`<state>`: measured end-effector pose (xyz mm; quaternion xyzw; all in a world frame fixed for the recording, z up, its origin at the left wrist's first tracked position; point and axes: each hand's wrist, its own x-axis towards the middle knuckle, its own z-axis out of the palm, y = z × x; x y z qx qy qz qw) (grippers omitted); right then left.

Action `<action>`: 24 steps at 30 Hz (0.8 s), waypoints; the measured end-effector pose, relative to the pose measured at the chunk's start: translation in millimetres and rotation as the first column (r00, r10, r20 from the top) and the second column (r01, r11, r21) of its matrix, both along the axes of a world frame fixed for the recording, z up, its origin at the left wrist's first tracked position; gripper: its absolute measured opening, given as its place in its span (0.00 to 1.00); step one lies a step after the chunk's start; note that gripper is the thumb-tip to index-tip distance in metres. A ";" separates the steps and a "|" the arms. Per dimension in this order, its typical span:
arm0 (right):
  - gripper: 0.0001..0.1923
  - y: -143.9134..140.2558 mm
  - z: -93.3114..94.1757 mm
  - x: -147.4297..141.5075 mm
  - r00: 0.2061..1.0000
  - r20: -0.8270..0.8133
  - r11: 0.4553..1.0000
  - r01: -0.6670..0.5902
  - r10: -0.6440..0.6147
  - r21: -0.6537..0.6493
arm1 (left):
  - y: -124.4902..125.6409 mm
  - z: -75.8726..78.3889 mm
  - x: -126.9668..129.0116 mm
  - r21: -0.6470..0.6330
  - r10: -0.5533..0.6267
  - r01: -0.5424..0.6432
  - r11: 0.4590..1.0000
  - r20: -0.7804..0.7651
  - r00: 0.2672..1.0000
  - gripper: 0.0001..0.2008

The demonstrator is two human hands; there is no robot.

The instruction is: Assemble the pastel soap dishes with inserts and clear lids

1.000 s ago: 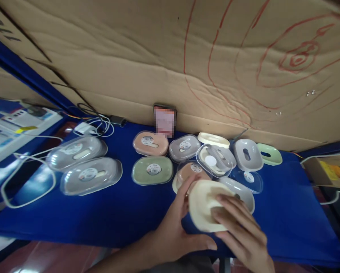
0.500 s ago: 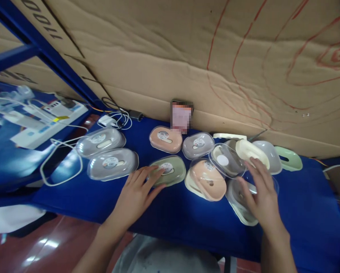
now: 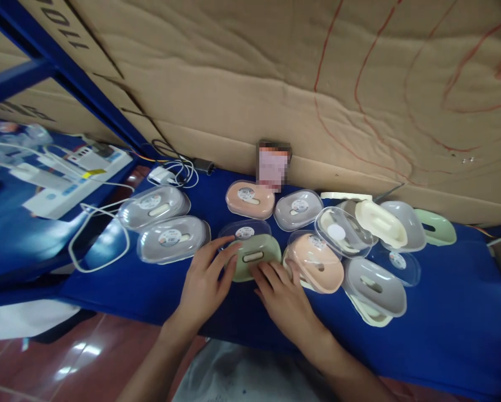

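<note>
A light green soap dish point(image 3: 256, 249) with an oval slot lies in front of me, both hands on it. My left hand point(image 3: 204, 276) holds its left end, fingers curled on the rim and thumb below. My right hand point(image 3: 282, 296) grips its front right edge with bent fingers. Just behind the dish lies a clear lid point(image 3: 246, 229) with a round label, partly overlapped by the dish. Close by my right hand, a peach soap dish point(image 3: 323, 268) rests tilted on a cream piece, with a clear lid at its back.
Lidded grey soap dishes point(image 3: 170, 240) stand at left, a lidded peach one point(image 3: 250, 202) and another grey one point(image 3: 298, 210) behind. Opened grey point(image 3: 378, 285), cream point(image 3: 380, 223) and green point(image 3: 437, 228) pieces lie at right. A power strip point(image 3: 77, 181) and white cables are on the left.
My right hand has moved left from the grey dish to the green one. The clear lid is off the green dish and now lies behind it. My left hand stays at the green dish.
</note>
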<state>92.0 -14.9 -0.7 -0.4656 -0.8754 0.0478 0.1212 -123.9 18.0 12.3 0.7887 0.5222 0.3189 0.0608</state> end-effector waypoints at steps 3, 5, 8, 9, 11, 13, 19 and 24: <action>0.21 -5.9 2.5 -2.2 1.000 0.017 1.000 0.000 0.000 0.000 | -5.2 -4.3 -2.8 0.004 -0.043 0.043 0.999 0.005 0.999 0.15; 0.19 -8.8 5.4 -4.6 1.000 0.007 1.000 -0.007 0.007 0.009 | -10.2 -6.0 -3.6 0.015 -0.054 0.054 0.998 0.026 0.998 0.16; 0.18 -10.8 8.9 -9.0 1.000 -0.026 1.000 -0.013 0.013 0.003 | -16.1 -2.8 -6.5 0.031 -0.066 0.065 0.997 0.052 0.996 0.16; 0.17 -11.1 9.9 -10.2 0.999 -0.040 1.000 -0.007 0.007 -0.003 | -15.7 0.3 -8.8 0.034 -0.074 0.072 0.997 0.052 0.996 0.16; 0.16 -11.6 12.2 -11.3 0.998 -0.064 1.000 -0.001 0.000 -0.014 | -8.1 9.8 -15.6 0.044 -0.104 0.102 0.994 0.033 0.994 0.17; 0.16 -12.0 16.9 -9.8 0.997 -0.071 1.000 -0.009 0.007 -0.021 | 11.0 21.7 -23.4 0.044 -0.148 0.149 0.988 -0.022 0.989 0.19; 0.16 4.3 52.7 17.1 0.980 -0.088 0.976 -0.186 0.177 -0.113 | 108.2 43.6 -22.1 -0.123 -0.246 0.219 0.968 -0.284 0.927 0.27; 0.22 65.6 74.0 56.1 1.000 0.022 1.000 -0.021 0.022 -0.018 | 145.2 41.3 -15.1 -0.217 -0.290 0.214 0.952 -0.428 0.856 0.29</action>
